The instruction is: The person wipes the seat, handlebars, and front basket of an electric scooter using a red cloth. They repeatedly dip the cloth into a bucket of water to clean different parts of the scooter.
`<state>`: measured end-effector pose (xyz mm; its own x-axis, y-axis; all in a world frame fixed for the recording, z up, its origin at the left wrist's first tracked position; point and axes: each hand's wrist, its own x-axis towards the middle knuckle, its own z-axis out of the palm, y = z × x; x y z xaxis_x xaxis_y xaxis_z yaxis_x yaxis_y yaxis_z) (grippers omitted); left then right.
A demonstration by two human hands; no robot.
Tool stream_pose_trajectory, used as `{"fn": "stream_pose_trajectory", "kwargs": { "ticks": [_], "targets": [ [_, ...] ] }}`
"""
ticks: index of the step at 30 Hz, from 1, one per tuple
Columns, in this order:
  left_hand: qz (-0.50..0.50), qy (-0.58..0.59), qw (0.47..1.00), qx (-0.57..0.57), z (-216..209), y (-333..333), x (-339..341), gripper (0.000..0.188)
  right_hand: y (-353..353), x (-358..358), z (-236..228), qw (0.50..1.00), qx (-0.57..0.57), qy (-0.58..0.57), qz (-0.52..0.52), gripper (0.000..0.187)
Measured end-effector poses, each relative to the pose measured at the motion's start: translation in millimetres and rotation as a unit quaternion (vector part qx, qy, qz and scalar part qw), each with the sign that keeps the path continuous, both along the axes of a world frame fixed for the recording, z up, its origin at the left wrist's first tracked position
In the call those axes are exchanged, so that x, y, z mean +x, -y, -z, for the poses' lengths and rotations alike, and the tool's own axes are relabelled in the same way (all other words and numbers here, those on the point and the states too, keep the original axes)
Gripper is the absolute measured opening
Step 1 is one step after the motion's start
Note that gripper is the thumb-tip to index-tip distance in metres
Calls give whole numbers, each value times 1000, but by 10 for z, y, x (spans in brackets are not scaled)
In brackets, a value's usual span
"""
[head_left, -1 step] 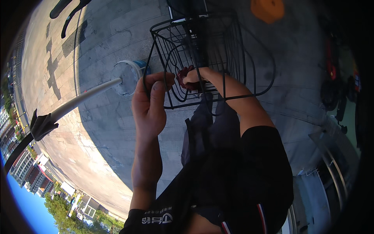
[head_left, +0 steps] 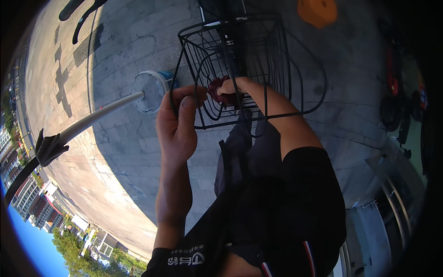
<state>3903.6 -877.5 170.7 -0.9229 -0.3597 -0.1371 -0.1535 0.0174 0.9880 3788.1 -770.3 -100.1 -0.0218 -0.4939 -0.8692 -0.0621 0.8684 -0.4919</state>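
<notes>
In front of me is a black wire basket (head_left: 230,123), of the kind fitted on a bicycle or scooter. My left hand (head_left: 179,122) is closed round the wire at its left near corner, fingers curled over the bar and thumb upright. My right hand (head_left: 232,86) reaches down inside the basket and grips a bunched dark red cloth (head_left: 215,87). The cloth lies against the wires on the basket's left side. Part of it is hidden beneath my fingers.
Left of the basket, a bucket (head_left: 146,98) stands on the paving (head_left: 129,138), with a pale pole (head_left: 104,112) rising from it. A handlebar grip with lever (head_left: 83,21) shows at upper left. An orange object (head_left: 317,11) is at upper right, dark parked vehicles (head_left: 392,106) at far right.
My right hand and the red cloth have shifted very slightly within the basket, and the right sleeve has moved a little. The left hand stays in place on the wire.
</notes>
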Motion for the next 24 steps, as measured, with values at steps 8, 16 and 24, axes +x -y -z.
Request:
{"fn": "stream_pose_trajectory", "kwargs": {
  "ticks": [8,16,24],
  "targets": [
    [22,6,1000,-17,144,98,103,30,-198,-707,827,805,-75,-548,212,28],
    [18,-3,1000,9,129,61,104,31,-125,71,493,806,-241,-501,-205,22],
    [-4,-2,995,97,272,-80,296,30,-706,-268,220,867,110,-282,-396,32]
  ]
}}
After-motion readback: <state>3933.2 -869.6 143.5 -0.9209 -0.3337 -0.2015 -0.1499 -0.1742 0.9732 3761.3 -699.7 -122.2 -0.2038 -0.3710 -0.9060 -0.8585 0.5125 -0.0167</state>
